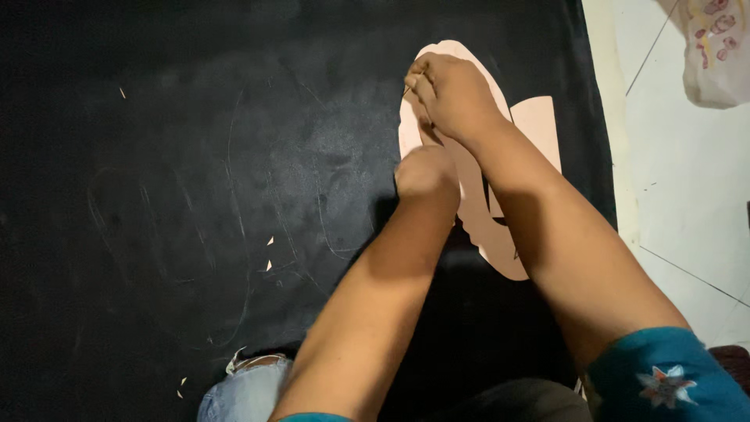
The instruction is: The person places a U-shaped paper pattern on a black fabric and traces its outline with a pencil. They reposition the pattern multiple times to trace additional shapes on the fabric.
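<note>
As the left hand (426, 173) presses the pink cutout (539, 125) flat, right-hand fingers (418, 82) pinch together at its far end, on black sheet (195, 195).

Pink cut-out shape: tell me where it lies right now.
In the head view the pink cut-out shape lies upper right on the black mat, near the white floor tiles, under the left hand and right hand.

Left hand (426, 173) presses down on the tan shoe-sole-shaped paper pattern (539, 125), pinning it flat to the black material (195, 195). Right hand (451, 94) sits at the pattern's far rim, fingers pinched around a thin marking tool that is barely visible. White chalk outlines curve across the black surface.
</note>
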